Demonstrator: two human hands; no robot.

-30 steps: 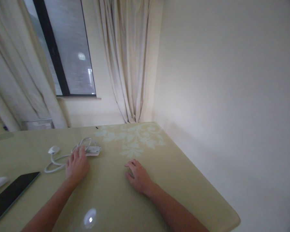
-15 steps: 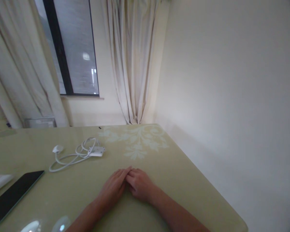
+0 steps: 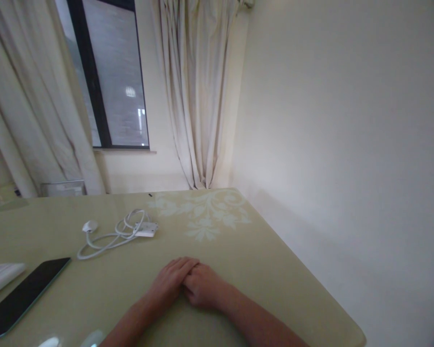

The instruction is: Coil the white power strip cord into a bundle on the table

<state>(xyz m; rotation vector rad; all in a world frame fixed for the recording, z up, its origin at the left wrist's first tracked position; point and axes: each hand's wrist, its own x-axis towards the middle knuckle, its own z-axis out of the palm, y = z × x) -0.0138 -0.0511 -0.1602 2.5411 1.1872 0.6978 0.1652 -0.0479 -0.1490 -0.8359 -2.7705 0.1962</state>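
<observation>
My left hand (image 3: 170,279) lies flat on the pale green table (image 3: 275,270), fingers stretched out and partly laid over my right hand (image 3: 203,289). The right hand rests palm down beside it, fingers loosely curled under the left fingers. Neither hand holds anything. A white charger with a coiled cable (image 3: 117,233) lies farther back on the left, well apart from both hands.
A dark tablet (image 3: 21,296) lies at the left near a white object (image 3: 2,278) at the frame's edge. The table's right edge runs close to a bare wall. Curtains (image 3: 198,91) and a window (image 3: 110,77) stand behind the table.
My left hand left the charger cable and came right to rest against, then over, my right hand. The right hand drew back slightly toward me.
</observation>
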